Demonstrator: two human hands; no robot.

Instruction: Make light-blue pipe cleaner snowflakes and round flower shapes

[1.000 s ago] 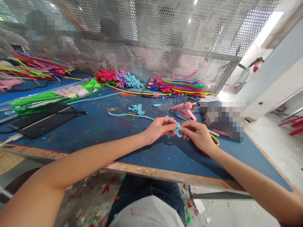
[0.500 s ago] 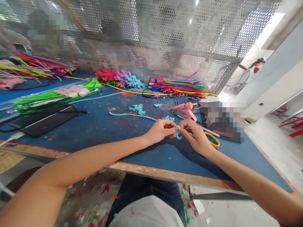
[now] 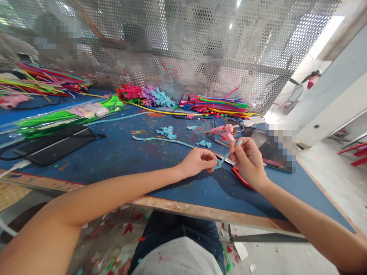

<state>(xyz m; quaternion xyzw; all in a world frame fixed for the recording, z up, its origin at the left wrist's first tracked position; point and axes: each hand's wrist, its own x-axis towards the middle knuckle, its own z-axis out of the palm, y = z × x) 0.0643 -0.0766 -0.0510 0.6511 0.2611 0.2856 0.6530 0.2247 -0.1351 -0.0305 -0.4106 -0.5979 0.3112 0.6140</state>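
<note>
A light blue pipe cleaner [image 3: 225, 159] stretches between my two hands above the blue tabletop. My left hand [image 3: 199, 160] pinches its bent part, where the pipe cleaner looks looped or twisted. With thumb and fingers, my right hand [image 3: 247, 160] grips the other end, whose tip pokes out above the thumb. Just beyond my hands lies a small branched light blue piece [image 3: 203, 143], and farther off a larger one [image 3: 167, 132]. Under my right hand are pliers with red handles [image 3: 241, 177], partly hidden. A pink glue gun [image 3: 222, 130] rests behind that hand.
At the back lie bundled coloured pipe cleaners [image 3: 215, 105] and a pile of branched pieces [image 3: 143, 94]. To the left are a bag of green pipe cleaners [image 3: 69, 114] and a black power bank [image 3: 60, 144]. A dark tablet-like panel [image 3: 266, 145] lies right; perforated metal [image 3: 183, 46] stands behind.
My right hand has moved up and right from my left, drawing out the end of the pipe cleaner. The red handles now show beneath it. My left hand has barely shifted.
</note>
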